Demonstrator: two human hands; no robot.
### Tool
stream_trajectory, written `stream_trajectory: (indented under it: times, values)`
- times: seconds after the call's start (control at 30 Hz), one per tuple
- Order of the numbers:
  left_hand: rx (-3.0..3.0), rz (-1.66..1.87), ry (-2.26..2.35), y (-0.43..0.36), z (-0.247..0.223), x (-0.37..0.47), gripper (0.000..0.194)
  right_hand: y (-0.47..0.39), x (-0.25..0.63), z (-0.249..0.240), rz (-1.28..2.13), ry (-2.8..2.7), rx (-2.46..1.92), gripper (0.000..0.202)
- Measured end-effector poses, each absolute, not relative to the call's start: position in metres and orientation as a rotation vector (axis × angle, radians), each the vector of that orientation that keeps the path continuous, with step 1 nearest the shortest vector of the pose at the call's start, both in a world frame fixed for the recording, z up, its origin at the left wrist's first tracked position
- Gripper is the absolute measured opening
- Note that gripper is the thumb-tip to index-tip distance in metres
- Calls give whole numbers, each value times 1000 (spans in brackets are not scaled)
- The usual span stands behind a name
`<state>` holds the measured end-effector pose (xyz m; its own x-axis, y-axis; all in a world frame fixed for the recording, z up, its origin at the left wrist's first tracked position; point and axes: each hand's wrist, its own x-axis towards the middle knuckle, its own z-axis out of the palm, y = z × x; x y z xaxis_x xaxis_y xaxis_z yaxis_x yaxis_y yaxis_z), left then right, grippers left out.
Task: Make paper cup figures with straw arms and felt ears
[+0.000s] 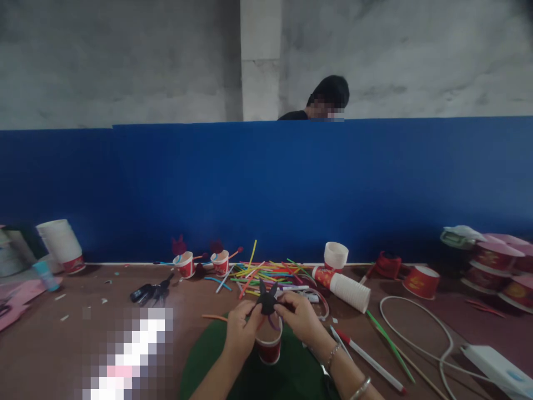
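Black and two-eared, the small piece [267,303] sits between the fingertips of the left hand [242,328] and the right hand [303,318], each pinching one side. It is over the rim of an upright red-and-white paper cup [270,351], with a purple strip [273,322] curving beneath it. The cup stands on a dark green mat [212,361], whose curved edge shows left of the left hand.

Beyond that edge, the brown surface [100,322] gives room to move, out to black tools [152,293]. Close by the right wrist, room is tighter: a red-capped pen [370,358] and green strips [391,347] lie there, with a looped white cable [385,322] farther right. Just beyond both hands spreads a pile of coloured strips [260,271]; right of it, a cup stack [347,290] lies on its side. Farther left stand two decorated cups [185,266] near the far edge, where a blue partition [233,189] rises. A person [328,97] is behind it.

Gold marks on the red cup [421,282], right of the right hand, are too small to read.
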<state>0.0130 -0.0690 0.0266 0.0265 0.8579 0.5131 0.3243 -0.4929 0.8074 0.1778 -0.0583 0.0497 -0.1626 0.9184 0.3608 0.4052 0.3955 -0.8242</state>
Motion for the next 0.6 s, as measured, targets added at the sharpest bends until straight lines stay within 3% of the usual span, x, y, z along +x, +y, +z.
stream_trajectory:
  times: [0.1, 0.3, 0.47, 0.6]
  values:
    - [1796, 1502, 1216, -68, 25, 14, 32, -60, 174, 52, 641, -1734, -1152, 13]
    - [1505, 1429, 1070, -62, 23, 12, 38, -51, 172, 47, 952, -1454, -1079, 18]
    - [1145, 1386, 672, -58, 19, 14, 84, -38, 175, 37, 1105, -1282, -1098, 37]
    - [1154, 1270, 543, -56, 9, 17, 98, -37, 177, 34, 1154, -1174, -1081, 40]
